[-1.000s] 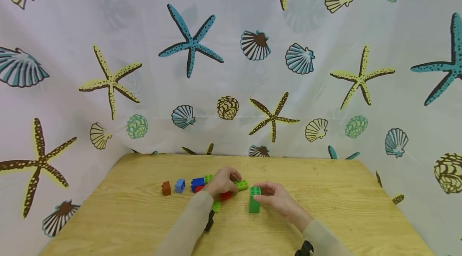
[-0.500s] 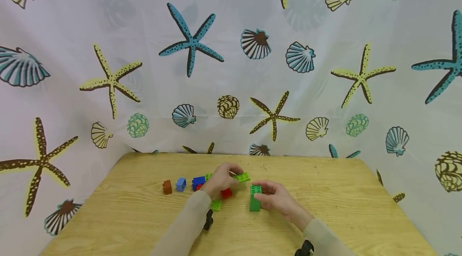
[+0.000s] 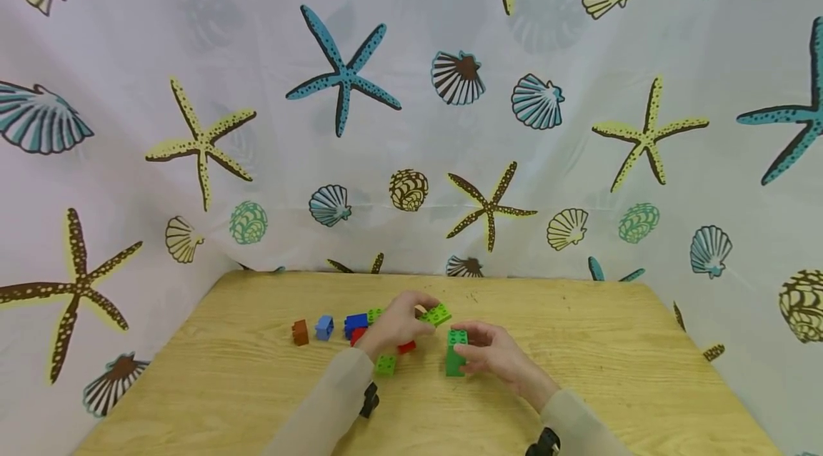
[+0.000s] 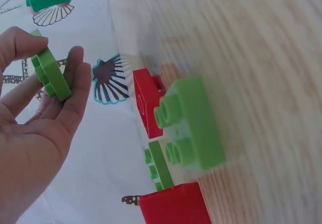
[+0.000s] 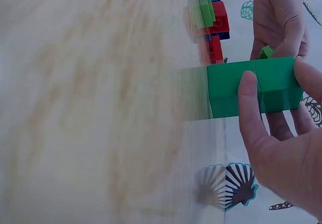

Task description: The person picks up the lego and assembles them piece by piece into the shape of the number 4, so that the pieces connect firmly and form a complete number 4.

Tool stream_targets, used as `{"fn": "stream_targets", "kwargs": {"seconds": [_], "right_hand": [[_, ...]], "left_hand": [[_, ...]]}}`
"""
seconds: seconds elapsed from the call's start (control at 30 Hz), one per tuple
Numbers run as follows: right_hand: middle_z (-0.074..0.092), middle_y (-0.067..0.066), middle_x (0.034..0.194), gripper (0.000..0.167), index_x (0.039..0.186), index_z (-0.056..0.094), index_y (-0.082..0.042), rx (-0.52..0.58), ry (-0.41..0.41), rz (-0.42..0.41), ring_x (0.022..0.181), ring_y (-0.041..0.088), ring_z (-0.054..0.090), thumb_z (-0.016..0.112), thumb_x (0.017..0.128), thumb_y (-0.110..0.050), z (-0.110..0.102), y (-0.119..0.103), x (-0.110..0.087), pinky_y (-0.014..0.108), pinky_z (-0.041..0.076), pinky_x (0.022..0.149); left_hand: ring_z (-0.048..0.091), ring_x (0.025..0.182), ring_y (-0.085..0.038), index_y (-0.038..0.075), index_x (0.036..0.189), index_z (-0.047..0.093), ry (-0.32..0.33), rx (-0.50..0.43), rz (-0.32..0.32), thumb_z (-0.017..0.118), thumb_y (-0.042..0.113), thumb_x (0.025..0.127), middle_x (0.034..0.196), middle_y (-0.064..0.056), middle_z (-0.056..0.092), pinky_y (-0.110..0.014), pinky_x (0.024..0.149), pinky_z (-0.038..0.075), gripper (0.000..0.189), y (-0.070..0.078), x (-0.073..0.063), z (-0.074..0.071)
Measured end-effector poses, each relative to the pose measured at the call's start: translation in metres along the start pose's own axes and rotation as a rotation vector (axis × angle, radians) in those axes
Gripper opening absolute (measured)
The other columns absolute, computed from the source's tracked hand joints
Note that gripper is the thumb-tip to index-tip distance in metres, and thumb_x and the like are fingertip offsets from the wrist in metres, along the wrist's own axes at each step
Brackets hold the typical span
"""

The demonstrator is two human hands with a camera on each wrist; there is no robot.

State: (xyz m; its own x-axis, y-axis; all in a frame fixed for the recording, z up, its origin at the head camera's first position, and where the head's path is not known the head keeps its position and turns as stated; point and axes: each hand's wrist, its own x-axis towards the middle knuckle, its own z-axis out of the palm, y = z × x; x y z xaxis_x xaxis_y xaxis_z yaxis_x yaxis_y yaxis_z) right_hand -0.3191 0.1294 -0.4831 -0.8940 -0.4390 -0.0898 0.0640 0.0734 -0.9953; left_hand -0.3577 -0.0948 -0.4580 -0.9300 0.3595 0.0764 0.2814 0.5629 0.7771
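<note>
My left hand (image 3: 400,319) pinches a thin lime-green toy brick (image 3: 437,314) between thumb and fingers, raised a little over the table. The left wrist view shows this lime-green brick (image 4: 54,73) tilted, with its studs turned toward the palm. To the right, my right hand (image 3: 498,354) grips a stack of two dark green bricks (image 3: 456,363), which stands upright with studs on top. A seam between the two green bricks (image 5: 231,94) shows in the right wrist view, and fingers and thumb lie along their sides. The two hands are close, but the pieces they hold are apart.
Loose bricks lie around my left forearm: a brown one (image 3: 300,332), a light blue one (image 3: 324,327), a dark blue one (image 3: 355,324), red ones (image 3: 407,347) and lime-green ones (image 3: 386,364). A patterned curtain (image 3: 398,134) hangs behind the wooden table (image 3: 611,349).
My left hand has lifted the lime-green brick off the table and brought it slightly right, tilting it. My right hand stays in place on the dark green stack.
</note>
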Motion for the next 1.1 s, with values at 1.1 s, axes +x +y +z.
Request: {"fn": "stream_targets", "kwargs": {"seconds": [1.1], "right_hand": [[0.054,0.021,0.136,0.062,0.147,0.04,0.0,0.07,-0.063,0.001,0.113,0.022,0.062,0.067,0.094,-0.02,-0.005,0.003,0.0,0.046,0.054,0.092]], "left_hand": [[0.058,0.12,-0.026,0.009,0.135,0.06,-0.044,-0.032,0.196,0.071,0.023,0.091,0.134,-0.008,0.061,-0.045,0.1,0.048,0.047,0.012,-0.021,0.013]]}}
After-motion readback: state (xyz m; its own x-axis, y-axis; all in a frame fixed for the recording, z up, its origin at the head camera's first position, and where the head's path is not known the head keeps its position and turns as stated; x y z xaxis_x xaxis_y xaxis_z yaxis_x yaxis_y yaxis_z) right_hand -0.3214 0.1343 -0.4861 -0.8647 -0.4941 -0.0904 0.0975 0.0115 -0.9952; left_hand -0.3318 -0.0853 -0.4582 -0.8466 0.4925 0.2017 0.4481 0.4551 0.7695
